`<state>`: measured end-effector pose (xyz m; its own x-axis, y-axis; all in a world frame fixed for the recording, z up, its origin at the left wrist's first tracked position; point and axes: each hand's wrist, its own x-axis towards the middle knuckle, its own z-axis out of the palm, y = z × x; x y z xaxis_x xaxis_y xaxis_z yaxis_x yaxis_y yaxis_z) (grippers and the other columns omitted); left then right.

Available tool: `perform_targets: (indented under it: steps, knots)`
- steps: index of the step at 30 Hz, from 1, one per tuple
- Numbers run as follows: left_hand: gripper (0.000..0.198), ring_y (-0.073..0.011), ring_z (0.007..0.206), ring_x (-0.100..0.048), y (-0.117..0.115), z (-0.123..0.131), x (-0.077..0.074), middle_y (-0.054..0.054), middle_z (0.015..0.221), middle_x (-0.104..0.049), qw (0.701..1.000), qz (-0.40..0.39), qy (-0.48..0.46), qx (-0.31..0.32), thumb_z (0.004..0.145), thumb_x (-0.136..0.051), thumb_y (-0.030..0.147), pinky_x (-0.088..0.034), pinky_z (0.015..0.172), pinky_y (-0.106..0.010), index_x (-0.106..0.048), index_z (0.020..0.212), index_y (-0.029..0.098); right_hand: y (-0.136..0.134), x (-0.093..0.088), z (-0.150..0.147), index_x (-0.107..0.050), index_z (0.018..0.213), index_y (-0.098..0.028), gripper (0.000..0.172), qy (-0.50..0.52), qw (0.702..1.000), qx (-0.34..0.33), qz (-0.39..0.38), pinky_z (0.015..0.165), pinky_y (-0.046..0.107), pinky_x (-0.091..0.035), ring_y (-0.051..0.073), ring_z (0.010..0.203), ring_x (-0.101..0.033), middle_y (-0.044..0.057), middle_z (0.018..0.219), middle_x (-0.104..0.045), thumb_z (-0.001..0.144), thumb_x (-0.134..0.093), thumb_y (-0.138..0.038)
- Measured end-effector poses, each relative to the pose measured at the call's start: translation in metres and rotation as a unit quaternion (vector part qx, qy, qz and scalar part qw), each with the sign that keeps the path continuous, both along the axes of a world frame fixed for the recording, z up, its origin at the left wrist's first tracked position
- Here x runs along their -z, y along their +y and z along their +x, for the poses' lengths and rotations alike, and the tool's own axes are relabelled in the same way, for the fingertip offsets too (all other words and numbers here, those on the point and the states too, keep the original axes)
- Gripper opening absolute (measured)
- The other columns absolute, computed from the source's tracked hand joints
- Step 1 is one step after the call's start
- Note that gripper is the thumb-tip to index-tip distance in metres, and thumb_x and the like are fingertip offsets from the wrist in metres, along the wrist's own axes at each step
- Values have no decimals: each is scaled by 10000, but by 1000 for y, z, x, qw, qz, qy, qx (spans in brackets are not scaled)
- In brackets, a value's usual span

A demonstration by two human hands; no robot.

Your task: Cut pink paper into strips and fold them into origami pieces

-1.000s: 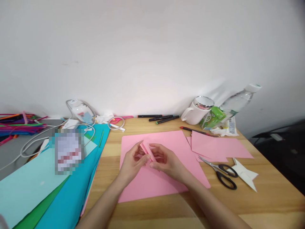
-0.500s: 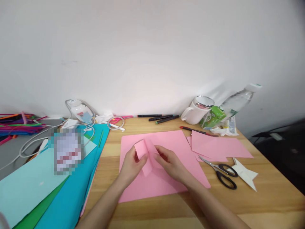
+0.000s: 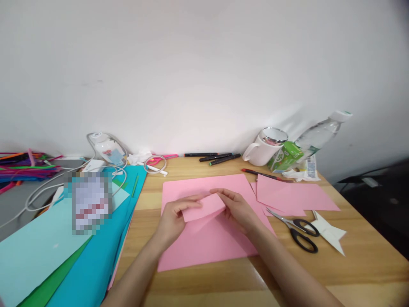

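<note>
**Folded pink paper [image 3: 204, 207] being held crosswise between left hand [image 3: 172, 218] and right hand [image 3: 239, 208]**

Since the frame half a second ago, the position of the paper has been changed: there, two panels were being held spread apart like an opened booklet, while now one broad panel is being turned upward and shown lengthwise from hand to hand. The left hand is being brought flatter, its fingers being laid over the left end; the right hand's fingertips are being curled around the far right corner. The paper is being grasped by both hands. How the thumbs are being set beneath it cannot quite be told, since they are being largely hidden.

The paper is being held over the large pink sheet [image 3: 198, 252] on the wooden table [image 3: 191, 288]. A plain, pale rectangle is being presented, slightly slanted, its right end being kept farther away. Under its near edge, what is apparently another layer is being shaded. The scissors [image 3: 295, 228] are being left at the right.
</note>
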<state>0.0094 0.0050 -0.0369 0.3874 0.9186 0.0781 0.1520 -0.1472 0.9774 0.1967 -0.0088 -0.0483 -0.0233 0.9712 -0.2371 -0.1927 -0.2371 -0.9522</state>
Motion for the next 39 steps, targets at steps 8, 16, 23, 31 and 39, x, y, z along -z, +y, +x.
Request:
perform_targets:
  steps: [8,16,23,31,39]
  knots:
    - [540,-231,1286,-356,-5,1,0,-38,1403,-395,995,49,47,71,665,-585,33,-316,1036,-403,-608,1136,296,-3,1,-2,-465,1169,-198,591,-32,999,24,23,679,275,-466,145,736,-595,24,866,-624,651,-724,-315]
    - [567,-140,690,-579,-1,4,-2,-28,770,-634,979,-193,-64,19,720,-658,325,-473,622,-253,-493,1238,165,-7,1,-3,-524,1103,-171,409,-83,991,-70,78,629,270,-454,142,673,-585,3,747,-637,730,-642,-291]
    - [452,-106,580,-557,0,6,0,12,618,-631,969,-224,-99,-37,606,-753,224,-433,562,-205,-615,1026,131,-13,-6,-13,-558,1044,-173,417,-142,986,-35,85,586,253,-464,137,653,-573,-1,739,-602,682,-684,-338]
    - [240,-137,638,-638,1,5,3,-52,765,-721,962,-219,-144,-81,635,-735,209,-485,573,-207,-668,852,133,-15,-4,-14,-572,763,-169,271,-107,992,-3,64,524,228,-434,105,553,-535,-35,617,-574,621,-735,-334]
    - [327,-180,703,-665,1,2,-1,-85,836,-730,960,-232,-155,-16,632,-732,159,-507,647,-257,-677,952,122,-16,-10,-14,-611,683,-151,221,-88,995,-6,45,514,232,-417,102,530,-514,-22,585,-580,638,-713,-341]
